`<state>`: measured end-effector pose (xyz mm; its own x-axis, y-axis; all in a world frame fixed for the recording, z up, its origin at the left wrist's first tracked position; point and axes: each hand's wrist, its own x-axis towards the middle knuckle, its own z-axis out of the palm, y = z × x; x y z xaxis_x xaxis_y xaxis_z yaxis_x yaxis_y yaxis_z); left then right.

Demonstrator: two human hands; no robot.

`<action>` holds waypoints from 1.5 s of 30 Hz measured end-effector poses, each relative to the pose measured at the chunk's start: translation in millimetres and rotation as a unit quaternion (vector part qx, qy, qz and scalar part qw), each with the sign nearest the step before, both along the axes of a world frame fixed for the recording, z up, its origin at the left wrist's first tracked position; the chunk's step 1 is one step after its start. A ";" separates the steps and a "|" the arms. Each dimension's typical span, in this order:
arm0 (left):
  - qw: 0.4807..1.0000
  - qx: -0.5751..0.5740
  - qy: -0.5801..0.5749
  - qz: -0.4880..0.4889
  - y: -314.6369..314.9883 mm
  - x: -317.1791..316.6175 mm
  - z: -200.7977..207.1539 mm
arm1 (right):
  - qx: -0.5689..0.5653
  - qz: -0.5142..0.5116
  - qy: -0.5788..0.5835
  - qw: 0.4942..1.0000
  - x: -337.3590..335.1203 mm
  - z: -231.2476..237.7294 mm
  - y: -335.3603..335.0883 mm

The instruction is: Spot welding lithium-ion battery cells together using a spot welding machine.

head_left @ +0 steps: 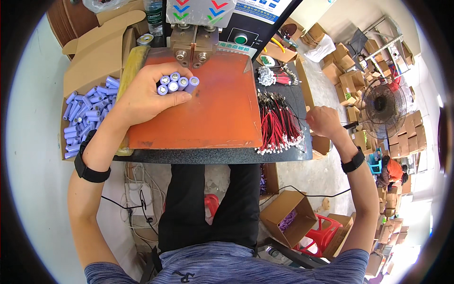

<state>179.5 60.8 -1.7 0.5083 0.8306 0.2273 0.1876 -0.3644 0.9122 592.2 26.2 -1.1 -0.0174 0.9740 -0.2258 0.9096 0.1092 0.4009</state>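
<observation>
My left hand (144, 94) is curled round a small cluster of purple cylindrical battery cells (173, 86), their metal ends facing up. It holds them above the orange mat (213, 123), just in front of the two electrodes of a spot welder (190, 49). My right hand (324, 122) is closed beside the right edge of the table, and what it holds, if anything, is hidden. Left of it lies a bundle of red and black wires (279, 120) with white connectors. A loose black wire reaches toward its fingers.
An open cardboard box (78, 85) of loose purple cells stands at the left, beside a yellow wrapped roll (134, 66). More connector leads (279, 75) lie at the back right. A fan (382, 104) stands off to the right. A red stool (321, 236) and a carton (288, 215) are below.
</observation>
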 end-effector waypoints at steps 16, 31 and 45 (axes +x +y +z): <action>1.000 -0.010 0.006 -0.003 0.8 -0.2 -0.3 | 0.054 0.071 0.098 0.991 -19.4 20.1 9.9; 1.000 0.006 -0.001 -0.012 1.5 -1.5 1.0 | 0.076 0.024 0.464 0.882 -91.2 51.2 -5.5; 0.998 0.061 0.014 -0.003 2.6 -1.8 -2.6 | 0.107 0.141 0.665 0.726 -182.1 26.9 16.3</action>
